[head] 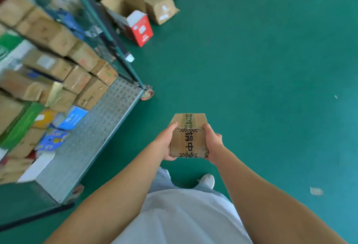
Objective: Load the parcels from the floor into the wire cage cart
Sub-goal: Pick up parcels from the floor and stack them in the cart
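Presently one taped cardboard parcel (188,137) held in the air above the green floor (271,69), clasped between two hands: left hand (167,143) curled against its left side, thumb lying along the upper edge; right hand (213,144) wrapped round its right side, fingers mostly hidden behind the box. One strip of printed tape down the middle of the parcel, black characters on it. Off to the left and well apart from the parcel, one wire cage cart (108,119) with a perforated metal deck, two of its wheels showing at the near edge. Stacked on the deck: many brown cartons, too blurred to count exactly, plus one green box (21,125), two blue packets (73,117), one white box (37,166). Farther off on the floor beyond the cart's corner post: three loose parcels close together, namely two open brown cartons (158,1) and one red-and-white box (140,27) leaning against the nearer carton. One white shoe (207,180) directly below the held parcel, beneath it pale clothing. Two small scraps of litter (316,191) on the floor at the right
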Demonstrator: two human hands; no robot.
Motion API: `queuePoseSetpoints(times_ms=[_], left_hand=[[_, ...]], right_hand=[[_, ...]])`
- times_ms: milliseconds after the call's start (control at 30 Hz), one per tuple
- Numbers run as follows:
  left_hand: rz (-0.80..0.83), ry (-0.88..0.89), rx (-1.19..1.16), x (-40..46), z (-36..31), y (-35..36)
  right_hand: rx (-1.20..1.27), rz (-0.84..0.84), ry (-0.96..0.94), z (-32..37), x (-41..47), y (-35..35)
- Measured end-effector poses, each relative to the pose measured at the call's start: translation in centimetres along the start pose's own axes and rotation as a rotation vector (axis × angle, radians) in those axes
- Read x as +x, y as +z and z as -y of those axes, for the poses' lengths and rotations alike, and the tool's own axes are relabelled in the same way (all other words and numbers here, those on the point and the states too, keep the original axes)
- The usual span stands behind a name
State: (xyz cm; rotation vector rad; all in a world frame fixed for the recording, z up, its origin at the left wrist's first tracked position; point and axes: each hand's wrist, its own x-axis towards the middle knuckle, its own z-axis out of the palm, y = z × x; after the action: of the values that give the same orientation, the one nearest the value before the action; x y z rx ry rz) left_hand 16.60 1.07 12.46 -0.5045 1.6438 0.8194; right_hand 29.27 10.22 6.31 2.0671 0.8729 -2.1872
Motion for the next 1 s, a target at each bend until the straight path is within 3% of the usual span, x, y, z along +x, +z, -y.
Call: queuePoseSetpoints(times_ms=[400,700,1000], left_hand=[[-0.049,0.112,-0.641,0.9,1.1,-24.1],[-0.159,0.234,-0.89,2.3,0.3,-42.1],[-0.282,0.39,-1.047,2.1,-1.1,-54.8]], right_hand=[[-0.482,0.235,-0.174,-0.4,-4.1,25.3],[-0.695,0.359,-0.278,-3.7,-7.7,45.3],[-0.857,0.482,-0.417,-6.1,-12.8,59.8]])
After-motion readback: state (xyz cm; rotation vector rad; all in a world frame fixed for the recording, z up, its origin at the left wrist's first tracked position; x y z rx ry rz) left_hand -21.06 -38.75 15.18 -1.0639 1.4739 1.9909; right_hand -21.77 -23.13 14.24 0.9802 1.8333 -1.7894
